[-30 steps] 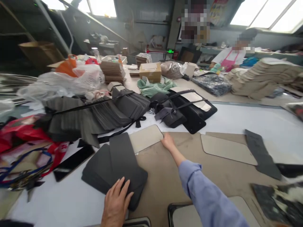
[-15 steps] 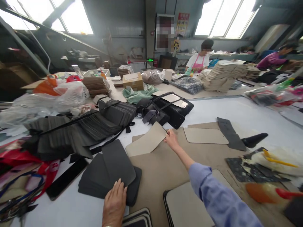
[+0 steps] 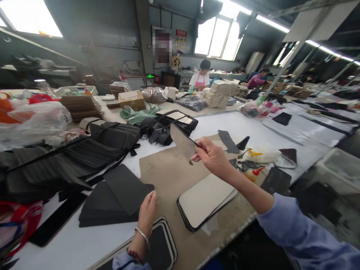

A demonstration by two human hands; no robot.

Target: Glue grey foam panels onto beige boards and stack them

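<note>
My right hand (image 3: 209, 153) pinches a thin beige panel with a dark edge (image 3: 182, 144), held up and tilted above the brown work sheet (image 3: 157, 165). My left hand (image 3: 148, 206) is closed at the right edge of a fanned stack of dark grey panels (image 3: 112, 197), with a panel's corner at its fingers. Below it lie dark panels with pale borders (image 3: 161, 243). Nearer my right forearm rests a stack of beige panels with black edges (image 3: 204, 198). Behind my right hand another beige panel (image 3: 221, 145) is partly hidden.
A long row of grey panels (image 3: 70, 157) and a black phone (image 3: 57, 221) lie to the left. Right of the sheet are a red-tipped bottle (image 3: 253, 173) and a white bag (image 3: 261, 155). The table's front edge (image 3: 230, 240) runs below. A person (image 3: 200, 77) works across the table.
My right hand has lifted the beige panel off the sheet and brought it nearer. My left hand has gone from lying flat on the grey panels to closed at their edge. The view has turned right.
</note>
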